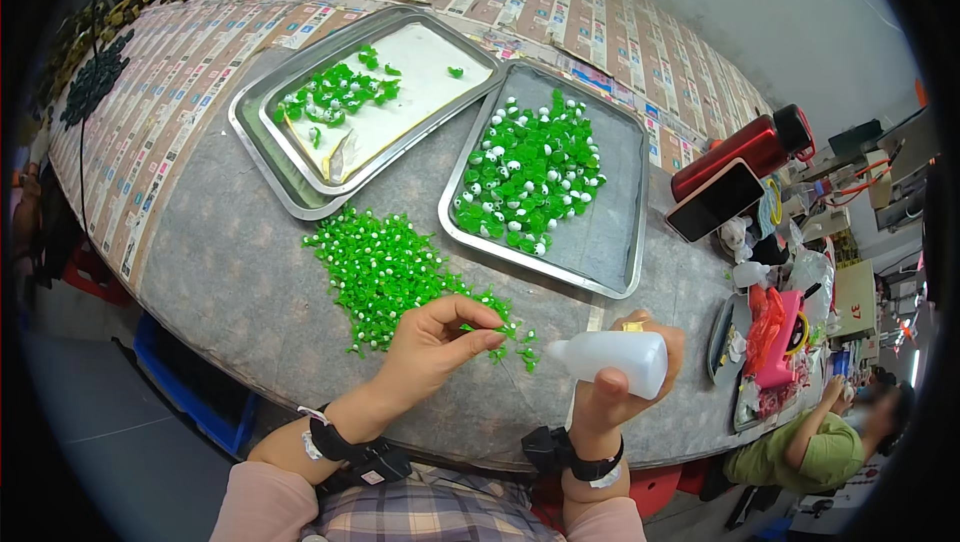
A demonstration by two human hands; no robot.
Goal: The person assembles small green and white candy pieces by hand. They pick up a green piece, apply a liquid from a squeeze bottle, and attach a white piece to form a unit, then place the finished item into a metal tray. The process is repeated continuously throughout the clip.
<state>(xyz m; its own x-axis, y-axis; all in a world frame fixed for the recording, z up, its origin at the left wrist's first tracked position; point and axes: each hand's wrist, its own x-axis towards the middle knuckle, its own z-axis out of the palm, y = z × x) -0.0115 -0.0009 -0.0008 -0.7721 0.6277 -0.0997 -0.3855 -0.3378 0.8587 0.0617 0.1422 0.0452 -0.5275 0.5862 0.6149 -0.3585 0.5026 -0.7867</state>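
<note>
A checked cloth point(440, 512) over the person's lap lies closest, with two pink sleeves and a dark band on each wrist just above it. The left hand point(435, 342) reaches forward over the desk point(230, 272), its thumb and fingertips point(490, 339) pressed together on a small green piece at the near edge of a loose heap; whether the piece is lifted clear of the desk cannot be told. The right hand point(625, 367) is curled around a white squeeze bottle point(610, 354), held on its side with the nozzle pointing left toward the other hand; the two hands are near each other but apart.

The heap of green pieces point(385, 272), many with white dots, spreads over the grey desk top just beyond the left hand. Farther on stands a metal tray point(610, 232) holding more green pieces with white dots, bunched in its left half. To its left, two stacked trays point(262, 147) carry a white sheet with a smaller scatter of plain green pieces point(335, 94).

At the right, well apart from the hands, a red flask point(740, 147) lies beside a dark phone point(715, 200), with bags and small clutter point(775, 327) below them. Another person in a green top point(800, 452) sits low at the right edge. Printed paper point(560, 12) covers the far part of the desk.
</note>
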